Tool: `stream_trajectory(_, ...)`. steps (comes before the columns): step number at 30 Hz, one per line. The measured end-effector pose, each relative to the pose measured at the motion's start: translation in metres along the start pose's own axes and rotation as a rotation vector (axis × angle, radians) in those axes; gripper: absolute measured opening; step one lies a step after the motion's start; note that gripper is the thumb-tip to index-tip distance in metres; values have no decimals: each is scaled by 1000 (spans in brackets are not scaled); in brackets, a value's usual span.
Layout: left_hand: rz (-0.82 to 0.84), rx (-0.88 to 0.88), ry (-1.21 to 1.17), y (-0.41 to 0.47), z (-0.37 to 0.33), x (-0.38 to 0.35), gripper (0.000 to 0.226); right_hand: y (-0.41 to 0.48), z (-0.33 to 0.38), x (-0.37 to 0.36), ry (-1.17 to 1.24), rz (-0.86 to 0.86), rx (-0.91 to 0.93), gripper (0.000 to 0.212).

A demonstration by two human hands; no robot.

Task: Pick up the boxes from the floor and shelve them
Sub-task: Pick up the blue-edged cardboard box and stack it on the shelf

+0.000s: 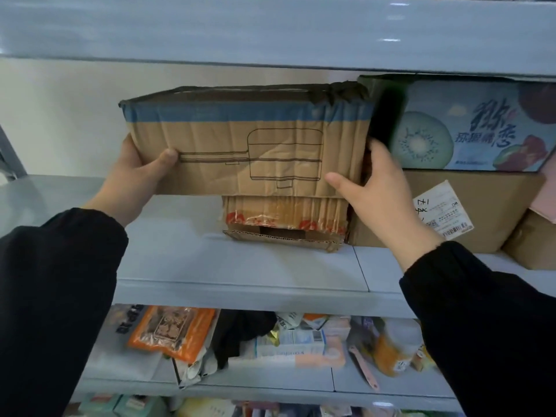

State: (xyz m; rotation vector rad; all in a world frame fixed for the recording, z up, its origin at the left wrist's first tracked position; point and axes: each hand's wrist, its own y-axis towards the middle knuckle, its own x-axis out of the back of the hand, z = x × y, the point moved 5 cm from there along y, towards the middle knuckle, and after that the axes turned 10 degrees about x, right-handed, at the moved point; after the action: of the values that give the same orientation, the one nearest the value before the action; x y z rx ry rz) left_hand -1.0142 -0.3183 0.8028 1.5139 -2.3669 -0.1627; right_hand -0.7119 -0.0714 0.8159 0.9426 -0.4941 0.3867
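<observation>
Black sleeves [60, 281] nearest lens. Left hand [135, 176] and right hand [379, 194] grip the ends of the cardboard box [246, 145], thumbs curled across its front. Box held over the grey shelf [210, 260], underside meeting a smaller taped box [285, 218], just beside a kiwi-printed carton [469, 124].

Orange snack packet [171, 329], black cloth [240, 332], pale wall [60, 115]

The upper box [240, 145] is matt brown corrugated cardboard, heavily creased, with a blue printed band and dark tape along its top edge. The lower box [285, 216] is ribbed corrugated cardboard bound with glossy clear tape. The shelf [210, 266] is smooth and faintly glossy, probably painted metal. The kiwi carton [469, 124] has a glossy printed face. The sleeves [60, 281] are matt black cloth.
</observation>
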Motion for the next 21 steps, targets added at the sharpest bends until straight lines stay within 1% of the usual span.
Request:
stream_trajectory(3,61,15,-47,2,9,8,84,-8,-1,-4,1,-18,-15,91)
stream_trajectory(5,65,46,-86,3,17,14,95,-12,-2,-3,3,-41,-24,92)
stream_trajectory(9,66,99,-103,3,34,26,100,-19,1,0,-9,-76,-30,92)
stream_trajectory(12,74,118,-124,0,37,25,89,-24,3,0,-1,-76,-38,91)
stream_trajectory(18,53,135,98,5,22,14,40,-34,12,-8,21,-28,-47,92)
stream_trajectory(19,54,140,119,5,20,14,33,-36,14,-10,16,-24,-46,92)
stream_trajectory(21,66,149,146,5,19,15,29,-39,18,-11,4,-20,-60,92)
